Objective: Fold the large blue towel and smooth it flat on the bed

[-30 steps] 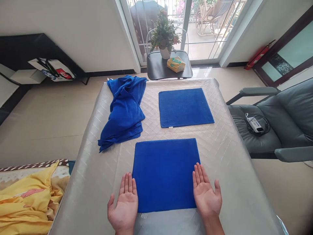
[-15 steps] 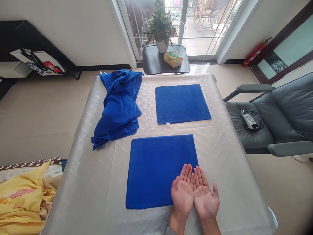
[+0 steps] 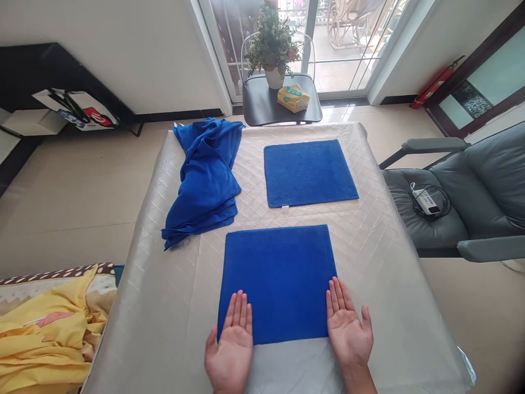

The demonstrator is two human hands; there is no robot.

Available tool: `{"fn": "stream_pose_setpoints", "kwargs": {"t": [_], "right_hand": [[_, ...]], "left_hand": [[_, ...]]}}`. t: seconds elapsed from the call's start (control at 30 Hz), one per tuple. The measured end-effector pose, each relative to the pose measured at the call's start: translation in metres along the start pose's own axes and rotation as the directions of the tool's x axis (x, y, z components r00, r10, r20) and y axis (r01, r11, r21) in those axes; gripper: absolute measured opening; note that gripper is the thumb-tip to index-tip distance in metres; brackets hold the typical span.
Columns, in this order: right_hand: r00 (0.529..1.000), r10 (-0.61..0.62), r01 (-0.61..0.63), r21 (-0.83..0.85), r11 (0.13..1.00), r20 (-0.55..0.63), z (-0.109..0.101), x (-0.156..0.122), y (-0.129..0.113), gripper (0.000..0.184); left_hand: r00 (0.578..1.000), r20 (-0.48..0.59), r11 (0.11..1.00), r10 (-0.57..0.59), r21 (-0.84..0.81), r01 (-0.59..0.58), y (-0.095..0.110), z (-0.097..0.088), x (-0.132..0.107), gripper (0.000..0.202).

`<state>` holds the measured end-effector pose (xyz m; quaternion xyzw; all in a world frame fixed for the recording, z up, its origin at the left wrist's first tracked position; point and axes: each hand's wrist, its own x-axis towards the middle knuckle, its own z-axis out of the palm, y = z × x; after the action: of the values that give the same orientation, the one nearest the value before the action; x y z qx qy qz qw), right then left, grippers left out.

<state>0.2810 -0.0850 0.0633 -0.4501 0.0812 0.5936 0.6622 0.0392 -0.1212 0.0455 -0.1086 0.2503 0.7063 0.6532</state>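
Observation:
A flat blue towel (image 3: 283,273) lies near the front of the covered table (image 3: 172,328). Over its lower left corner is my left hand (image 3: 232,345), palm up with fingers stretched out and holding nothing. My right hand (image 3: 348,325) is at its right edge, likewise palm up, open and bare. Whether either hand touches the cloth, I cannot tell. Farther back, a second blue towel (image 3: 309,172) is spread flat, with a small white tag on its near edge. To its left sits a crumpled heap of blue towels (image 3: 207,175).
Behind the table, a dark chair (image 3: 262,104) carries a potted plant (image 3: 274,49) and a yellow tissue pack (image 3: 293,98). On the right, a grey armchair (image 3: 443,230) holds a power strip with a coiled cable (image 3: 426,201). Yellow bedding (image 3: 45,339) lies at lower left.
My left hand has moved left, away from my right hand, to the towel's other side. My right hand stays near the right edge. The view has shifted slightly.

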Motion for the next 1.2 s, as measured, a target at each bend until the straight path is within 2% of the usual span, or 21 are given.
{"fn": "stream_pose_setpoints", "kwargs": {"t": [0.1, 0.2, 0.3, 0.37, 0.43, 0.53, 0.6, 0.7, 0.73, 0.8, 0.87, 0.93, 1.07, 1.2], "right_hand": [[1.000, -0.005, 0.005, -0.002, 1.000, -0.005, 0.002, 0.000, 0.000, 0.061], [1.000, -0.005, 0.005, -0.007, 1.000, -0.018, 0.004, -0.003, -0.001, 0.061], [1.000, 0.012, -0.012, -0.011, 1.000, -0.023, 0.001, -0.013, -0.006, 0.060], [0.999, 0.028, -0.029, -0.013, 1.000, -0.025, -0.004, -0.022, -0.010, 0.059], [0.998, 0.049, -0.049, -0.006, 0.999, -0.031, -0.010, -0.029, -0.011, 0.060], [0.996, 0.073, -0.072, 0.013, 0.997, -0.051, -0.020, -0.033, -0.007, 0.060], [0.994, 0.077, -0.076, 0.019, 0.997, -0.073, -0.027, -0.031, -0.003, 0.057], [0.990, 0.076, -0.074, 0.018, 0.997, -0.118, -0.035, -0.026, 0.002, 0.054], [0.988, 0.077, -0.075, 0.018, 0.997, -0.133, -0.037, -0.025, 0.002, 0.054], [0.986, 0.078, -0.076, 0.022, 0.997, -0.148, -0.038, -0.025, 0.001, 0.055], [0.988, 0.086, -0.083, 0.032, 0.996, -0.128, -0.037, -0.025, 0.000, 0.056], [0.991, 0.087, -0.084, 0.039, 0.996, -0.097, -0.035, -0.026, 0.000, 0.057], [0.995, 0.068, -0.065, 0.037, 0.997, -0.080, -0.033, -0.027, 0.000, 0.056], [0.993, 0.075, -0.072, 0.033, 0.997, -0.088, -0.033, -0.027, 0.000, 0.057]], "left_hand": [[0.996, -0.025, 0.996, 0.087, -0.035, -0.088, 0.027, -0.011, -0.011, 0.062], [0.984, -0.108, 0.989, 0.140, -0.023, -0.143, 0.042, -0.014, -0.023, 0.065], [0.969, -0.177, 0.985, 0.170, 0.036, -0.167, 0.048, -0.011, -0.033, 0.069], [0.969, -0.170, 0.983, 0.181, 0.063, -0.173, 0.042, -0.007, -0.037, 0.070], [0.981, -0.128, 0.988, 0.147, 0.067, -0.140, 0.023, -0.001, -0.036, 0.067], [0.996, -0.069, 0.996, -0.059, 0.058, 0.063, -0.036, 0.017, -0.029, 0.054], [0.964, -0.056, 0.963, -0.260, 0.055, 0.263, -0.086, 0.032, -0.023, 0.051], [0.890, -0.042, 0.890, -0.454, 0.029, 0.455, -0.148, 0.049, -0.016, 0.052], [0.873, -0.032, 0.873, -0.486, 0.016, 0.487, -0.161, 0.051, -0.015, 0.052], [0.858, -0.008, 0.858, -0.513, -0.001, 0.513, -0.170, 0.052, -0.013, 0.052], [0.865, 0.006, 0.865, -0.503, 0.005, 0.503, -0.163, 0.047, -0.012, 0.053], [0.884, -0.005, 0.883, -0.468, 0.034, 0.468, -0.145, 0.038, -0.013, 0.054], [0.934, -0.076, 0.929, -0.350, 0.097, 0.356, -0.095, 0.019, -0.019, 0.053], [0.979, -0.113, 0.975, -0.169, 0.127, 0.183, -0.039, -0.002, -0.027, 0.053]]}}
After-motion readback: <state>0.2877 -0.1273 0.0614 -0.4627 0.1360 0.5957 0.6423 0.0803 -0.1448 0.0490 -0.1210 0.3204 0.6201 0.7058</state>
